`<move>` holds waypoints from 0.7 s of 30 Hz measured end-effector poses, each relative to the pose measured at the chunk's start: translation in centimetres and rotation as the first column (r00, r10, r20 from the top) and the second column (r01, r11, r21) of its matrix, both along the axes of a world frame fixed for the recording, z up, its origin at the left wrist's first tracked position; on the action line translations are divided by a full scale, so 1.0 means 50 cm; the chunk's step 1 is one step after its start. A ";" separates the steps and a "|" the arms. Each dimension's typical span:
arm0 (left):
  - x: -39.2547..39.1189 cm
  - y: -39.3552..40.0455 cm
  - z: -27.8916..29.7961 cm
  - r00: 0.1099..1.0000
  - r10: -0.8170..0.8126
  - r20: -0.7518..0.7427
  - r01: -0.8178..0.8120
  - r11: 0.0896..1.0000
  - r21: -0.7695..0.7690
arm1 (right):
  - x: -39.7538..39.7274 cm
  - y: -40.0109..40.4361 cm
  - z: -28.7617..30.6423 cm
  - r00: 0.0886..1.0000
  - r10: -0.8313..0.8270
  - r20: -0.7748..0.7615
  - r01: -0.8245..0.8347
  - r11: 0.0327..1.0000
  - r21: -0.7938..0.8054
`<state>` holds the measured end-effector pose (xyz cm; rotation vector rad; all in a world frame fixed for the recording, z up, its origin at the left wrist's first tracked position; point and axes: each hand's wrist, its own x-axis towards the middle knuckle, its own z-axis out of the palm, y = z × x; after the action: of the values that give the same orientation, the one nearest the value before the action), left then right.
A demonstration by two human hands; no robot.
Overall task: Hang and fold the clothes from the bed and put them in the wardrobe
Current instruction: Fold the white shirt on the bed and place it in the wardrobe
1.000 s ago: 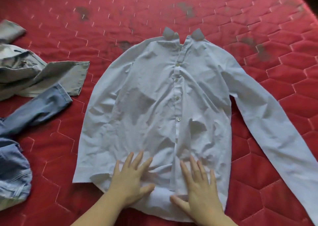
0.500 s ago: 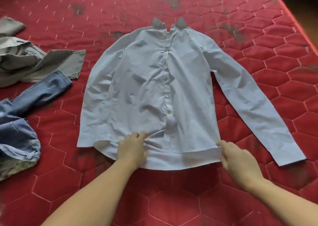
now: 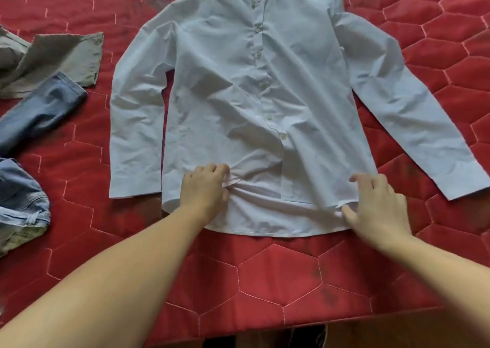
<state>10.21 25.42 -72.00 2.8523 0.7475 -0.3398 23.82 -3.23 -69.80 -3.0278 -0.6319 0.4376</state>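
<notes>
I am looking down at the shirt (image 3: 238,95), which is lying flat and face up on the red bed (image 3: 278,276), buttoned, collar at the far end and hem toward me. My left hand (image 3: 204,191) is curling its fingers into the fabric near the hem, left of the placket, bunching a fold of cloth in its grip. My right hand (image 3: 379,207) is resting at the hem's right corner, fingers loosely bent and thumb touching the edge; I cannot tell whether it is pinching the cloth or only pressing on it. The left sleeve is lying folded down alongside the body, the right sleeve stretching out at an angle. Jeans (image 3: 34,119) and a grey garment (image 3: 61,58) are lying off to the left, apart from the shirt.
</notes>
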 end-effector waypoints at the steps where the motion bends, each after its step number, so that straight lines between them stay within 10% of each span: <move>1: 0.001 0.005 -0.001 1.000 0.001 0.013 -0.001 0.999 -0.035 | -0.010 0.021 -0.002 0.998 0.063 0.019 -0.063 0.998 0.018; 4: -0.005 0.025 0.008 0.984 0.050 0.172 -0.023 0.987 -0.160 | -0.025 0.072 -0.009 0.991 0.131 0.025 -0.133 0.981 0.141; 15: -0.030 0.077 0.066 0.855 0.379 0.354 -0.195 0.868 -0.457 | -0.018 0.059 0.024 0.847 -0.507 -0.162 0.519 0.718 0.464; 18: -0.024 0.080 0.057 0.957 0.161 0.242 -0.057 0.919 -0.390 | -0.109 0.084 0.020 0.988 -0.154 -0.024 0.151 0.904 0.401; 21: -0.022 0.081 0.039 0.982 -0.126 0.142 0.153 0.967 -0.202 | -0.165 0.167 -0.002 0.966 0.153 -0.207 -0.056 0.910 0.410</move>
<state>9.13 29.49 -70.03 2.6987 0.4570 -0.2365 15.58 5.12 -69.88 -2.5156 -0.7622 0.5782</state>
